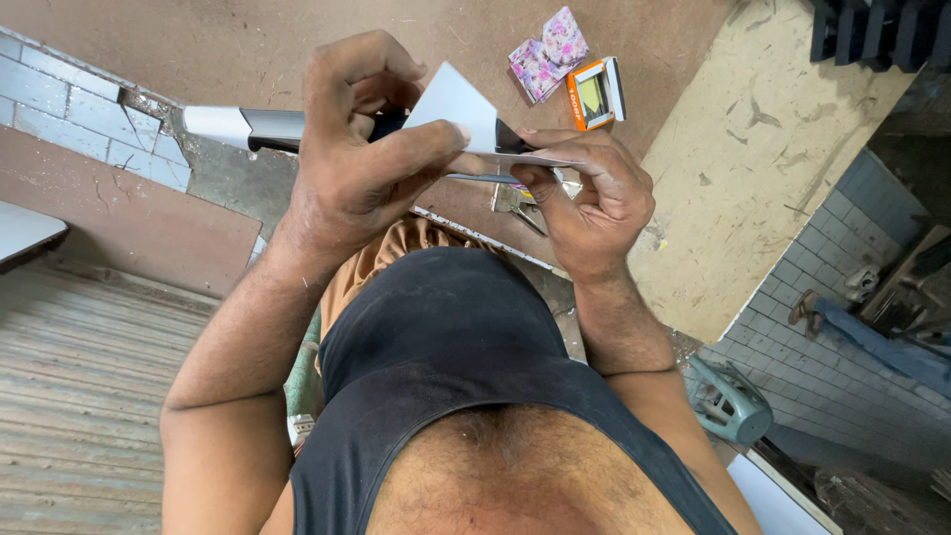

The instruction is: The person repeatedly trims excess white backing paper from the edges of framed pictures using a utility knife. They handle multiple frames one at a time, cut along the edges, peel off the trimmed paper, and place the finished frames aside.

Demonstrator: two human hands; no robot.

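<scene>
Both hands meet above the brown desk (297, 40), at its middle: the left hand (352, 163) is closed around the dark handle of a long tool (248, 127) and its thumb presses on a white triangular sheet (458, 104), while the right hand (594, 203) pinches the sheet's lower edge between fingertips and thumb. The tool's long axis runs sideways — its pale end sticking out past the left hand toward the desk's left edge — so the left hand is nearer to it. Farther off, toward the far edge, lie an orange box (594, 94) and a floral packet (548, 52).
</scene>
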